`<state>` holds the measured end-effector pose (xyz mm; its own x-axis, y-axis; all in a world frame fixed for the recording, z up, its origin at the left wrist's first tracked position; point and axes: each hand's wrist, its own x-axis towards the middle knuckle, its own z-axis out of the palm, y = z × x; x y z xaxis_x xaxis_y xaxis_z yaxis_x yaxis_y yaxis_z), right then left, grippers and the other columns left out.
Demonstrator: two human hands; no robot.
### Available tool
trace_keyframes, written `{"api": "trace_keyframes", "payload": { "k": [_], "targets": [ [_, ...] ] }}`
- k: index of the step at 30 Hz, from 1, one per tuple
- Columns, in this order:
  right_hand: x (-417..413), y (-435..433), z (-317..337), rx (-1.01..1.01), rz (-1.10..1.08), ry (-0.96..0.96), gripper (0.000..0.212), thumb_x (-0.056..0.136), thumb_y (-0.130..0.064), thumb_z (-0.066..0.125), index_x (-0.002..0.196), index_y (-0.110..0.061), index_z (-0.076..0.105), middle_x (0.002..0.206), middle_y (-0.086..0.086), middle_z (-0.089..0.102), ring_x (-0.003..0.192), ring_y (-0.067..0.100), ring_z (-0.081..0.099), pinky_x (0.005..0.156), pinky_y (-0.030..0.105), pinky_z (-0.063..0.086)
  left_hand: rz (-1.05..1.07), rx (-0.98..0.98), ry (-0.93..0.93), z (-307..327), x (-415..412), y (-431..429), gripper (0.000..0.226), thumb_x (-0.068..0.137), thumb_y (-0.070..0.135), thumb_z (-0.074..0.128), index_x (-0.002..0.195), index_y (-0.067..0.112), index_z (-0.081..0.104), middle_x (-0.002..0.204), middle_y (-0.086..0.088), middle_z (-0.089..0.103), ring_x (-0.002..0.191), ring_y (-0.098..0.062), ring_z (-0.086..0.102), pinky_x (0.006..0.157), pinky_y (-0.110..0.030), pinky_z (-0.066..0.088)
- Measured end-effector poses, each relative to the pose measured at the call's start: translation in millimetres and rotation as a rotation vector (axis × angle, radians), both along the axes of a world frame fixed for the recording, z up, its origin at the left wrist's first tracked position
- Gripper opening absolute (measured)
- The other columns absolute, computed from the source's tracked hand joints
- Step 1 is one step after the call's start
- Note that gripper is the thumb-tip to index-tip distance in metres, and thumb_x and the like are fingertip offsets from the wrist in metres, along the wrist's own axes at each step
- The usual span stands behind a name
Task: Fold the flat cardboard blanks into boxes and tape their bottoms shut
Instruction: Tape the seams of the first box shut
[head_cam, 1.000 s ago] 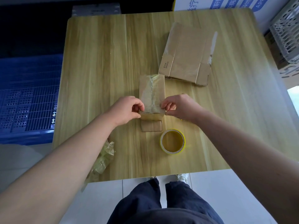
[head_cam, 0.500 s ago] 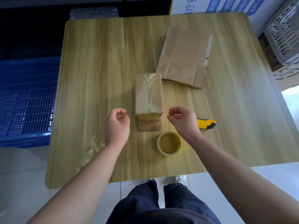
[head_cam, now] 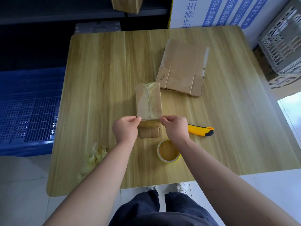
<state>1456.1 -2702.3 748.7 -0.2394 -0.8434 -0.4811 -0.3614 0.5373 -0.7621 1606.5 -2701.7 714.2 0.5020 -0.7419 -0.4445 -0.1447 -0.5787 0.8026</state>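
Note:
A folded cardboard box (head_cam: 148,100) stands in the middle of the wooden table (head_cam: 97,79), its upturned bottom covered with clear tape along the seam. My left hand (head_cam: 126,128) pinches the box's near left corner. My right hand (head_cam: 175,128) pinches its near right corner. A flap (head_cam: 149,132) of the box sticks out toward me between the hands. A stack of flat cardboard blanks (head_cam: 182,67) lies behind and to the right. A yellow tape roll (head_cam: 168,151) lies flat near my right wrist.
A yellow utility knife (head_cam: 201,130) lies right of my right hand. Crumpled tape scraps (head_cam: 94,154) sit near the table's front left edge. A blue crate (head_cam: 26,111) is on the left, a grey basket (head_cam: 283,44) at the far right.
Both hands let go of the box, drew back toward me, then came forward and now pinch its near corners again. The camera view shifted.

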Motion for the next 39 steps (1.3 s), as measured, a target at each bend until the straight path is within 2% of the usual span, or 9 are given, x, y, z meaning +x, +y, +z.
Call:
{"api": "trace_keyframes", "payload": {
  "k": [4,7,9,14,17,20,23,29,39],
  "targets": [
    [3,-6,-8,0.053,-0.034,0.02,0.019,0.089,-0.022,0.067,0.102,-0.011,0.076,0.09,0.004,0.072,0.073,0.015,0.059,0.056,0.02,0.043,-0.057,0.101,-0.047,0,1,-11,0.01,0.077,0.02,0.08,0.08,0.017,0.07,0.087,-0.007,0.074,0.082,-0.022,0.071,0.084,-0.038,0.058],
    [3,-13,-12,0.075,-0.127,0.018,0.021,0.084,-0.024,0.073,0.101,-0.013,0.075,0.091,0.002,0.073,0.079,0.016,0.066,0.068,0.025,0.053,-0.065,0.176,-0.056,4,3,-22,0.02,0.074,0.016,0.082,0.07,0.022,0.063,0.09,-0.006,0.073,0.083,-0.022,0.071,0.084,-0.037,0.058],
    [2,-16,-16,0.088,-0.174,-0.013,0.029,0.078,-0.026,0.079,0.104,-0.014,0.073,0.092,0.003,0.074,0.083,0.017,0.069,0.079,0.032,0.057,-0.054,0.218,-0.032,8,5,-28,0.02,0.073,0.012,0.083,0.077,0.018,0.064,0.093,-0.005,0.072,0.085,-0.022,0.07,0.083,-0.036,0.058],
    [-4,-22,-14,0.126,-0.139,-0.009,0.028,0.075,-0.023,0.08,0.101,-0.016,0.072,0.084,0.004,0.074,0.082,0.018,0.071,0.084,0.037,0.058,-0.104,0.195,-0.093,10,1,-31,0.045,0.076,0.004,0.078,0.118,0.01,0.063,0.111,-0.007,0.068,0.095,-0.023,0.068,0.089,-0.034,0.055],
    [-7,-30,-10,0.171,-0.054,0.048,0.019,0.078,-0.018,0.078,0.094,-0.016,0.069,0.076,0.005,0.073,0.081,0.018,0.071,0.083,0.038,0.058,-0.182,0.155,-0.22,16,-8,-29,0.043,0.084,0.0,0.066,0.125,0.012,0.06,0.114,-0.005,0.067,0.101,-0.022,0.064,0.084,-0.027,0.05],
    [-12,-36,-8,0.183,-0.024,0.032,0.016,0.076,-0.013,0.079,0.076,-0.017,0.064,0.07,0.005,0.072,0.077,0.019,0.073,0.081,0.038,0.059,-0.083,0.163,-0.055,16,-3,-31,0.046,0.085,-0.009,0.054,0.127,0.012,0.058,0.113,-0.008,0.065,0.09,-0.022,0.067,0.082,-0.032,0.056],
    [-14,-39,-6,0.22,-0.019,0.012,0.017,0.076,-0.009,0.079,0.074,-0.015,0.063,0.071,0.007,0.072,0.069,0.016,0.073,0.079,0.036,0.06,0.095,0.211,0.21,20,10,-25,0.038,0.085,-0.011,0.058,0.121,0.002,0.057,0.104,-0.016,0.064,0.08,-0.022,0.069,0.079,-0.033,0.059],
    [-15,-43,-4,0.256,-0.007,-0.001,0.015,0.076,-0.006,0.078,0.077,-0.011,0.064,0.072,0.01,0.073,0.069,0.018,0.073,0.076,0.035,0.061,0.141,0.205,0.229,17,9,-8,0.021,0.081,0.003,0.074,0.099,0.002,0.063,0.083,-0.015,0.069,0.073,-0.025,0.071,0.063,-0.032,0.059],
    [-15,-48,-6,0.228,0.098,0.077,0.01,0.077,-0.006,0.076,0.079,-0.01,0.067,0.072,0.007,0.072,0.056,0.012,0.064,0.073,0.03,0.06,-0.039,0.187,-0.147,14,-2,-27,0.018,0.078,0.008,0.072,0.088,0.023,0.07,0.083,0.002,0.072,0.078,-0.018,0.069,0.073,-0.03,0.057]
  ]
}}
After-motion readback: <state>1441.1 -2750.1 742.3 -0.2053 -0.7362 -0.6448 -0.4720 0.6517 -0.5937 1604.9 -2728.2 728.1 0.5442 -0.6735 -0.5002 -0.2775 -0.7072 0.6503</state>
